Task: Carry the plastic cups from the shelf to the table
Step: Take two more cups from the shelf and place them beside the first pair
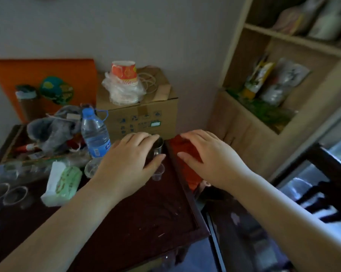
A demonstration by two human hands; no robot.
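Observation:
My left hand [132,161] is closed around a shiny, see-through cup [158,147] at the far right part of the dark wooden table [146,216]. A small clear plastic cup [159,173] stands just below my thumb. Another clear cup [91,168] sits left of my wrist, and two more cups [6,193] stand at the table's left edge. My right hand [209,160] lies flat with its fingers spread on an orange-red thing [187,150] beside the table's right rim. The light wooden shelf [250,122] stands to the right.
A cardboard box [140,114] with a bagged stack of paper cups [124,75] stands at the back. A water bottle [95,134], grey cloth [51,130] and a green tissue pack [63,183] crowd the left. Dark chair frame [326,173] at right.

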